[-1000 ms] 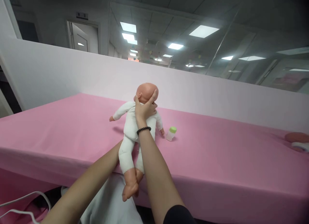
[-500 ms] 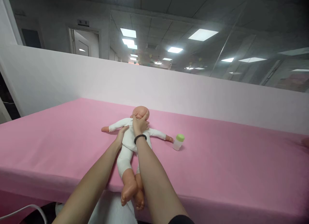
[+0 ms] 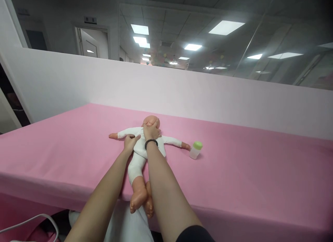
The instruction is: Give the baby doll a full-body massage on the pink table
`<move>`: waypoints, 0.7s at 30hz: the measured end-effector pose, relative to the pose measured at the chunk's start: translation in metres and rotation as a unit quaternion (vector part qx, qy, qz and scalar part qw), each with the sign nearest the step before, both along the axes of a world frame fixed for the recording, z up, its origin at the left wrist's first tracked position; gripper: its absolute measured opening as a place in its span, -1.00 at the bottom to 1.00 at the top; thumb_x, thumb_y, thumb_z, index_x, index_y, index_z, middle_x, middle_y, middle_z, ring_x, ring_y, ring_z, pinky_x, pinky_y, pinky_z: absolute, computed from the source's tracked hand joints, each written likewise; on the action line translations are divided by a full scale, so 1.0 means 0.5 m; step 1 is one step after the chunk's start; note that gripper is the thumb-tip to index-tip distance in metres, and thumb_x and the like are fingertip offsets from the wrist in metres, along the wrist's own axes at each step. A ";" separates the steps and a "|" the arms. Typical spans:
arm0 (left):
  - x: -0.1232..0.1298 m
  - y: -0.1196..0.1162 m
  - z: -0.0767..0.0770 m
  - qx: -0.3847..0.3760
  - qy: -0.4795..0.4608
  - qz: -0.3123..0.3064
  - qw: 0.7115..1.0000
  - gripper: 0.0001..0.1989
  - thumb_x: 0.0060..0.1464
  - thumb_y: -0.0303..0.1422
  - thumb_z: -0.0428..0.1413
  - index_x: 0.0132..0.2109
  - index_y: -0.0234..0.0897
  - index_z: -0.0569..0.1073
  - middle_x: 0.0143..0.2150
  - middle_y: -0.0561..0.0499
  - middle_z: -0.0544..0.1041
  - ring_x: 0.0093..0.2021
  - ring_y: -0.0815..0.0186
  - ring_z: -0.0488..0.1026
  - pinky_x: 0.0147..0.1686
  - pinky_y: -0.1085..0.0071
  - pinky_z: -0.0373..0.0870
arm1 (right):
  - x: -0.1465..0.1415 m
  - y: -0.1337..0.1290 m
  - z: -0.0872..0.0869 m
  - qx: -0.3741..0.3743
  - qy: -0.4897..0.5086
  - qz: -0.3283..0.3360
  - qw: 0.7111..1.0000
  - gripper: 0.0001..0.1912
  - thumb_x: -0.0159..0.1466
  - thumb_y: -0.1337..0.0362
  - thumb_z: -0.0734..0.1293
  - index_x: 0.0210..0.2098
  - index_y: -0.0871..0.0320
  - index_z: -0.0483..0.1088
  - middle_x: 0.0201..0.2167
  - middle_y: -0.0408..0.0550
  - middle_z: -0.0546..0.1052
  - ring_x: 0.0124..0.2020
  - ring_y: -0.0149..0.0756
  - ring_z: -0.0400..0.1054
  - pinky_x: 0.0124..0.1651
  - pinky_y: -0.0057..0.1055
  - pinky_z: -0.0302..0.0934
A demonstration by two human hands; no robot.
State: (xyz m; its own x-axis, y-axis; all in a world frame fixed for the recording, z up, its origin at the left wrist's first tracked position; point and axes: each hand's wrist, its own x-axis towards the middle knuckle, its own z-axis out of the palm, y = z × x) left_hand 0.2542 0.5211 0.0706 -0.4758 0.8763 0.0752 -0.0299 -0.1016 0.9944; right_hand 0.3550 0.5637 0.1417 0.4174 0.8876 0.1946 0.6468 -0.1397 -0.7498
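The right hand (image 3: 152,131), below a black coiled bracelet (image 3: 151,142) on the wrist, is partly closed around the neck and lower head of a baby doll with a white cloth body and tan plastic head, hands and feet (image 3: 140,143). Its thumb and fingers straddle the lower head. The left hand (image 3: 130,142) touches the left side of the doll's torso, thumb extended onto the white cloth; its other fingers are partly hidden, so its degree of closure cannot be determined.

The doll lies on a bench covered in smooth pink cloth (image 3: 247,165). Its head points to the far side and its arms extend left and right. Its feet are at the near edge, one partly behind the right forearm.

A small translucent bottle with a light green cap (image 3: 195,151) stands on the bench, cap up, at the doll's outstretched hand on the right; contact between them cannot be confirmed.

A plain white partition (image 3: 182,89) borders the far side of the bench. Above it is a glass panel (image 3: 208,37) showing lit ceiling lights, with a white door (image 3: 90,46) at far left. A white cable (image 3: 39,217) curves at near left.
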 end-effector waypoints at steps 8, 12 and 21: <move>-0.002 -0.017 0.007 0.054 0.056 0.043 0.996 -0.32 -0.11 -0.38 0.40 0.06 -0.22 0.18 -0.22 0.05 0.44 -0.14 0.24 0.51 0.01 0.18 0.44 | 0.008 0.002 0.015 -0.054 0.024 0.041 0.997 0.13 0.30 -0.13 0.24 0.50 0.34 -0.48 0.22 0.52 0.34 0.23 0.25 0.27 0.27 0.15 -0.10; -0.008 -0.024 0.011 0.030 0.082 0.017 0.996 -0.09 -0.04 -0.34 0.38 0.33 -0.20 0.04 -0.15 -0.02 0.46 -0.03 0.16 0.50 0.06 0.14 0.44 | 0.060 0.000 0.005 -0.057 0.036 0.130 0.989 0.12 0.27 -0.07 0.30 0.50 0.36 -0.37 0.34 0.54 0.18 0.35 0.25 0.13 0.30 0.11 -0.04; -0.061 -0.001 0.061 -0.065 -0.014 -0.109 0.992 0.12 -0.23 -0.32 0.46 0.39 -0.16 0.02 0.27 -0.32 0.34 0.09 0.02 0.51 -0.06 0.22 0.55 | 0.217 -0.033 -0.092 0.218 0.097 0.170 0.956 -0.58 0.26 0.17 0.24 0.05 0.23 0.39 0.07 0.19 0.46 0.15 -0.07 0.31 0.26 -0.17 0.16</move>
State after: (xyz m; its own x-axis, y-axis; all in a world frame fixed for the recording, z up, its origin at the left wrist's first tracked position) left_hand 0.2235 0.5209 0.1013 -0.2740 0.9601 -0.0557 -0.0639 0.0396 0.9972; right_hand 0.4637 0.5469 0.0955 0.1842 0.8309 0.5251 0.4413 0.4074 -0.7995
